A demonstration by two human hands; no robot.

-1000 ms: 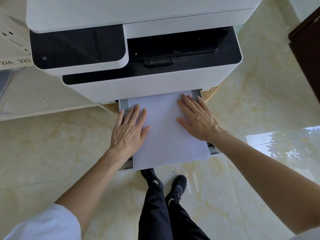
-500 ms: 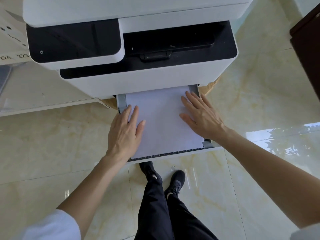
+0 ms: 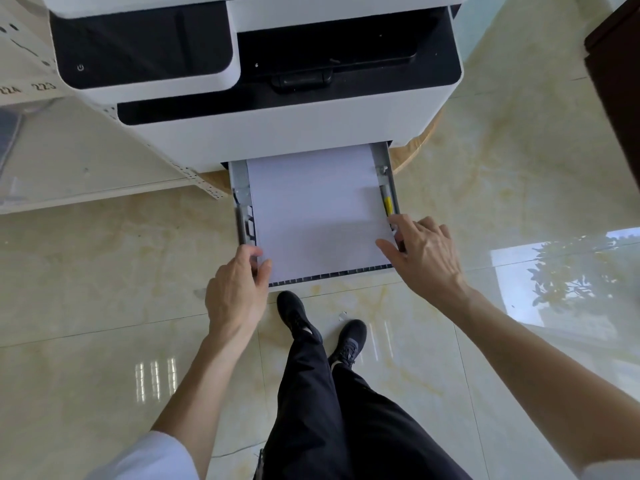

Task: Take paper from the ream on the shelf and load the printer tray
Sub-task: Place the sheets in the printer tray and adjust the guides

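The glossy cream marble-pattern tile floor (image 3: 104, 271) fills most of the view. On it stands a round light wooden base (image 3: 420, 140), and on the base sits the big white printer with black panels (image 3: 270, 133). At the left is a white metal shelf (image 3: 69, 188) with a perforated edge; the ream on it I cannot make out. From the bottom front of the printer the grey plastic paper tray (image 3: 388, 168) is pulled out toward the person. A flat stack of white paper sheets (image 3: 315, 209) lies inside the tray, between its two side rails, and its near edge comes close to the ribbed front wall of the tray.

The left hand (image 3: 235, 292) is at the near left corner of the tray: it is half closed, with the thumb on top of the paper corner and the other fingers curled at the left rail. The right hand (image 3: 422, 254) is at the near right corner, loosely open, the thumb lies on the paper and the fingers touch the right rail, just below a small yellow marker (image 3: 388, 204). Whether either hand truly grips something I cannot tell.

Below the tray are two black shoes (image 3: 298, 315) and black trousers (image 3: 332, 410)
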